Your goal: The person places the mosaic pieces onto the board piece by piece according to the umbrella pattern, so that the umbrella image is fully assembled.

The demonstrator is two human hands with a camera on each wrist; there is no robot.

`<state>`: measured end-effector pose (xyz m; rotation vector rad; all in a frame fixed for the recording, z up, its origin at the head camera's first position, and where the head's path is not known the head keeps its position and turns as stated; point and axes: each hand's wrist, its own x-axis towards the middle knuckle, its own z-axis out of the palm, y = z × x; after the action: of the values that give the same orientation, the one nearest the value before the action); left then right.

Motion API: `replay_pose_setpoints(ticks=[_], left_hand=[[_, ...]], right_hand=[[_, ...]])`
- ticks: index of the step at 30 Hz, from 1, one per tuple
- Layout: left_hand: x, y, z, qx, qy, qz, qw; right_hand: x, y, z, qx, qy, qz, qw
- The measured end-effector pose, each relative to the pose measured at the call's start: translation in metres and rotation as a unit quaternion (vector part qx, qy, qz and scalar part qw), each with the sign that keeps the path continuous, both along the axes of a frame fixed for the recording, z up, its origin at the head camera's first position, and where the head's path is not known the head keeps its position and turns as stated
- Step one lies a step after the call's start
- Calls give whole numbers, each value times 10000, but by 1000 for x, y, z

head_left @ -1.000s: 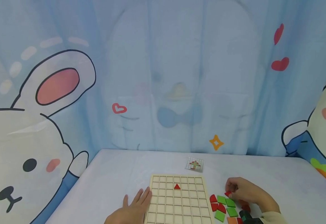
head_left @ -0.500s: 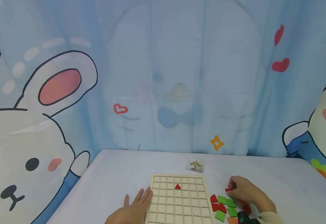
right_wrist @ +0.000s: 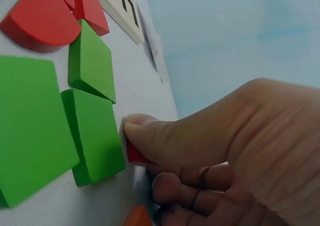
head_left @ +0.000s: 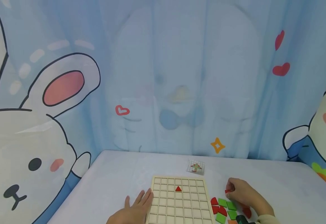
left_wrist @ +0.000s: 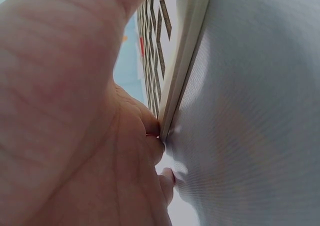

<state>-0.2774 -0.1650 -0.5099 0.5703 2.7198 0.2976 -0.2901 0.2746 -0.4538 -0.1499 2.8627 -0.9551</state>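
- Table (head_left: pixel 109 180): white cloth, carries everything we're working with.
- Gridded board (head_left: pixel 185 203): flat on the table, mostly bare cells. We'd call it early in the fill.
- Left hand (head_left: pixel 136 209): fingers extended, fingertips against the board's left edge, gripping nothing. Looks like bracing duty.
- Right hand (head_left: pixel 242 193): right of the board, pinching one red piece between thumb and fingers.
- Pattern card (head_left: pixel 195 167): beyond the board's far edge, small coloured figure on a grid (too small for us to read cell by cell).
- Green tiles (head_left: pixel 231 214): loose just right of the board, beside some loose red pieces (head_left: pixel 222 211); part of an orange piece (head_left: pixel 232 221) shows near them.
- Red triangle (head_left: pixel 178 189): on the board, second row from the far edge.
- Held red piece (right_wrist: pixel 136 153): mostly under the thumb, shape unclear; can't tell if it's off the cloth. Our read: pick step. Next move calls for a clean lift, orientation check against the card, then seating in a cell.
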Motion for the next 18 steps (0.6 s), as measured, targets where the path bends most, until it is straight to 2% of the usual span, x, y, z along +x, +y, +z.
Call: replay_pose_setpoints(ticks=[6,10,14,18], left_hand=[[-1,0,-1,-265,111,9,9996],[0,1,-1,-368,172,-11,9992],[0,1,0,-375,169,-14,9992],[-2,1,0,-223,119,-18,9997]], right_hand=[[-2,-1,-2,-175,238,-20,9996],[-1,0,1,-514,369,-99,9980],[-2,-3,9,-1186,389,-59,9922],[-4,-11,15,-1983,285,12,9797]])
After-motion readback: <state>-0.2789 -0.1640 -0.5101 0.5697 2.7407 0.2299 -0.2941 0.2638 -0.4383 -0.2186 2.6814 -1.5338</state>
